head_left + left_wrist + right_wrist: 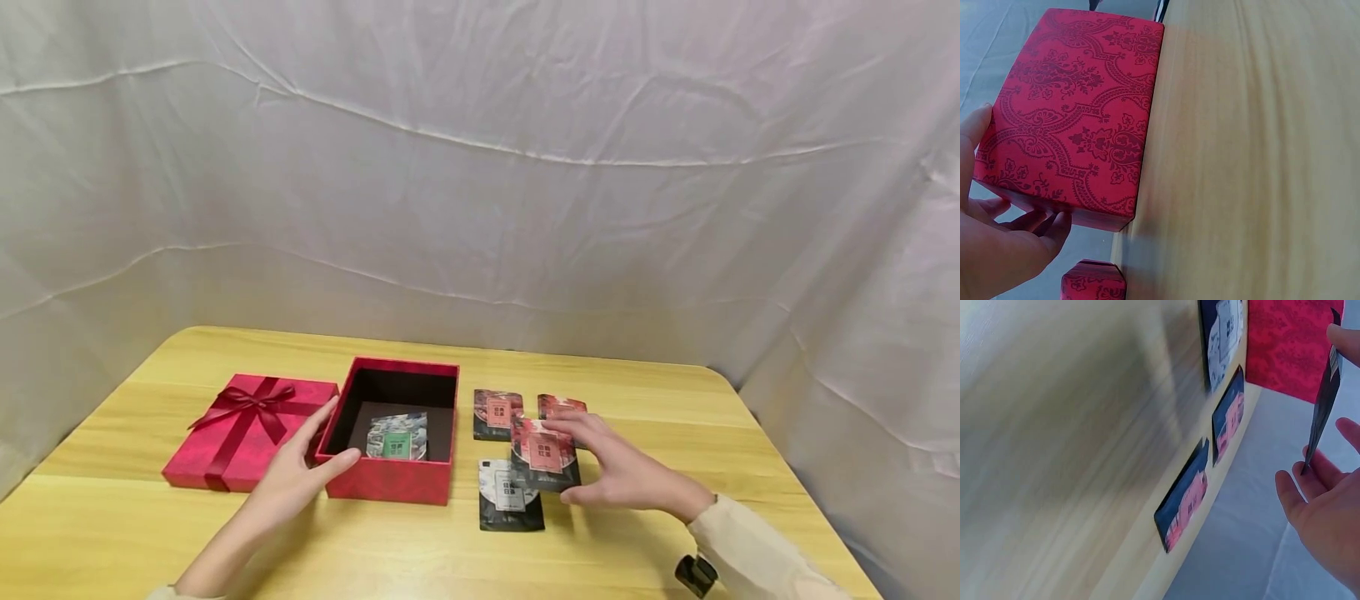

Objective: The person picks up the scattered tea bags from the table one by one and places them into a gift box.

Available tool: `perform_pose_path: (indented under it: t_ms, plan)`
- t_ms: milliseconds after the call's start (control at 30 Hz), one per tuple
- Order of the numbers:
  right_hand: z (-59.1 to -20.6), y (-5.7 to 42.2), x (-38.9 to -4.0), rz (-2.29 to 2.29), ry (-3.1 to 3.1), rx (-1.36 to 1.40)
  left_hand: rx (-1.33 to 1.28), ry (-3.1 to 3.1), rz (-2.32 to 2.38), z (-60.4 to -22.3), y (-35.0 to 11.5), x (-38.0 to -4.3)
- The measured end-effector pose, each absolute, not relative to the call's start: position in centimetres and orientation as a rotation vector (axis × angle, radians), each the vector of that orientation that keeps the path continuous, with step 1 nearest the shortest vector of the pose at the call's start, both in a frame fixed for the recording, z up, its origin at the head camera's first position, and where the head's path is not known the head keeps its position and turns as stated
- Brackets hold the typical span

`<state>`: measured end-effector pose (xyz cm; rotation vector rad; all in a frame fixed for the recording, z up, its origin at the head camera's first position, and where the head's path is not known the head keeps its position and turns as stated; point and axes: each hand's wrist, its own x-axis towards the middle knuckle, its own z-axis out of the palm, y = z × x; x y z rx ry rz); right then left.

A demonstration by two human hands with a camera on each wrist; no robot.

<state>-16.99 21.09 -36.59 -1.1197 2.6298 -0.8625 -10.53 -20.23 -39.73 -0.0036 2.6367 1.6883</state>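
Observation:
An open red gift box [390,482] stands left of centre, a green-labelled tea packet [397,437] leaning inside. My left hand [296,479] holds the box at its near left corner, thumb at the near rim and fingers along the left side. In the left wrist view, the box's patterned wall [1072,119] fills the space beside that hand. My right hand [622,467] pinches a pink-labelled tea packet [542,450] by its edges. The right wrist view shows this held packet [1324,400] edge-on, raised off the table, between thumb and fingers.
The red lid [247,417] with a ribbon bow lies left of the box. A white-labelled packet [510,508] lies nearest me, partly under the held one. Two pink-labelled packets, one left [497,412] and one right [558,406], lie farther back. Pale cloth [480,208] hangs behind the table.

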Motion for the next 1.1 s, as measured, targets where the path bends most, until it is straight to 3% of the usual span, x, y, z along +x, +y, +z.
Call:
perform_pose_path:
  t_ms: [533,1100]
  plan:
    - [-36.7,18.0,-17.0,-0.909,2.55,-1.148,0.0,2.649,1.667,-39.8,-20.3,-10.5]
    - [-32.5,15.6,-18.5,-0.864,2.586,-1.221,0.016,2.652,1.67,-39.6,-20.3,-10.6]
